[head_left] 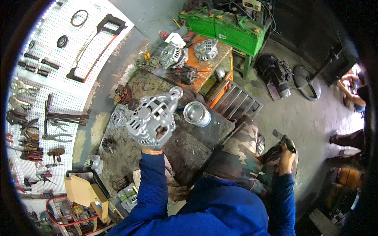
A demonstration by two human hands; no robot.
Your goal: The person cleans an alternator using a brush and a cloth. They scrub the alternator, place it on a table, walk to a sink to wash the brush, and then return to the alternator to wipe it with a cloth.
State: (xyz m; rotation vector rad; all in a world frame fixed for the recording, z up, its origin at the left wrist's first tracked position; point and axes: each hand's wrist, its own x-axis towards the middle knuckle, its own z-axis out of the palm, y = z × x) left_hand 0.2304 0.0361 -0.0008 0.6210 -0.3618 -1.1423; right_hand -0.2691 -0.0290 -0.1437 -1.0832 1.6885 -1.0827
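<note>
My left hand (154, 142) is raised over the dirty workbench (130, 157) and grips a silver alternator housing (151, 118) from below, its pulley end pointing up and right. My right hand (286, 155) hangs low beside my camouflage trousers (236, 153) and holds a dark power tool (281, 144) with a green-black grip. A shiny round metal tin (196, 113) stands on the bench just right of the alternator.
Two more alternators (173, 56) lie on an orange bench top (204, 67) beyond. A pegboard (47, 98) with pliers and wrenches fills the left. Green battery crates (224, 29), a metal grate (235, 101), a cardboard box (84, 192) and another person (354, 94) at right.
</note>
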